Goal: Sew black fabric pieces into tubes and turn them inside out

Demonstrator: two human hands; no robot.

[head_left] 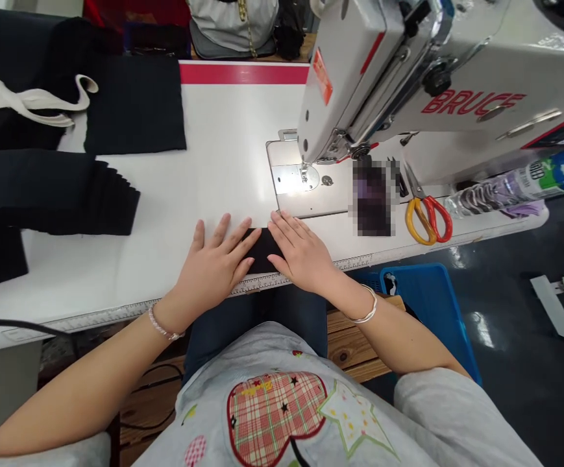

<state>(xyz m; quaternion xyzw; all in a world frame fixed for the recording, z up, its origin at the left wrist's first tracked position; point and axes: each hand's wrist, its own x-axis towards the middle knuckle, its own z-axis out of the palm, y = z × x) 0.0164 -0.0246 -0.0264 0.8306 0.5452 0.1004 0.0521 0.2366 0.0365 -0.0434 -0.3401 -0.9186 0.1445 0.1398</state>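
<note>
Small black cloth piece [263, 251] lay flat at the near edge of the white counter [213, 181], just nearer than the sewing machine's metal plate [289, 185]. Left hand [219, 261] rested on its left end, fingers spread and extended. Right hand [301, 253] lay palm-down over its right end, fingers straight and close together. Neither was clenched; both touched the cloth from above, its middle showing between them. Whether any fingertip pinched the fabric, could not tell.

Ruler strip [140, 308] ran along the near edge. Sewing machine [383, 71], marked BRUCE, stood far and right. Right of the plate: a dark item [372, 201], pixelated, contents unclear; beyond it, scissors [428, 217] with one yellow and one red handle, then a clear plastic package [505, 188]. Far left: a layered stack of black fabric [52, 191], a black cloth panel [135, 107] and a looped white strip [33, 100]. Blue bin [437, 311] sat below the counter, near right.
</note>
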